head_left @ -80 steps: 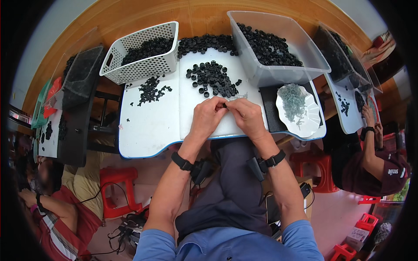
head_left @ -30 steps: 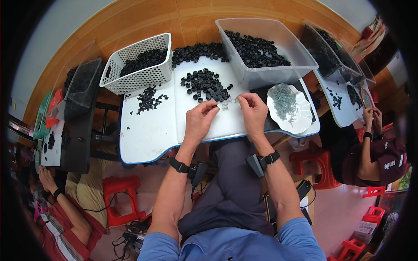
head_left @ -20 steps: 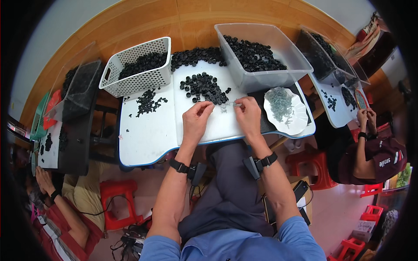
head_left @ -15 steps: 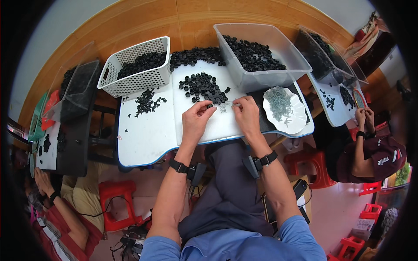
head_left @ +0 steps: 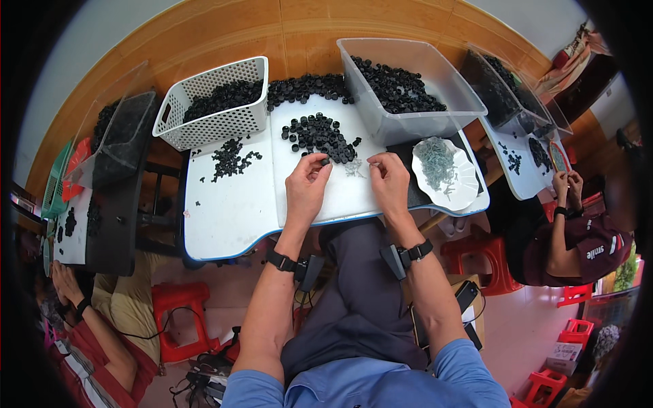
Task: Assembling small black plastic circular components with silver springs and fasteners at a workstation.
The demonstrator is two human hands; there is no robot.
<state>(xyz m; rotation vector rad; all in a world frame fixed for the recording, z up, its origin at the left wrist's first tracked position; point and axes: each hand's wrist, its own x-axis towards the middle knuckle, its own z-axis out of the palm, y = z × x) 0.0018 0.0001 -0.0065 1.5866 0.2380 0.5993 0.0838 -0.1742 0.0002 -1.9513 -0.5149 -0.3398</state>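
Your left hand (head_left: 305, 182) has a small black cap (head_left: 325, 162) pinched between thumb and forefinger, at the upper right of the hand. Your right hand (head_left: 390, 181) sits across from it, thumb and forefinger drawn close at the tips, pointing up and left; can't tell if a tiny piece is caught between them, too small. The two sets of fingertips face each other, apart, at roughly the same height.

Key relation: the cap lies straight left of your right fingertips, with a little scatter of pale slivers (head_left: 354, 168) on the white board (head_left: 343, 197) in the gap, slightly lower. Your right hand is nearer that scatter; your left has the cap. Cap's opening and axis: not readable, fingers cover part of it. Slivers are thin, lying at mixed angles, no common long axis.

Heap of black caps (head_left: 314, 132) is just beyond your left fingertips, up the board, nearer the left hand than the right. Scalloped white plate (head_left: 469, 187) with its grey-green pile of slivers (head_left: 437, 163) is to the right of your right hand, near it, not touched.
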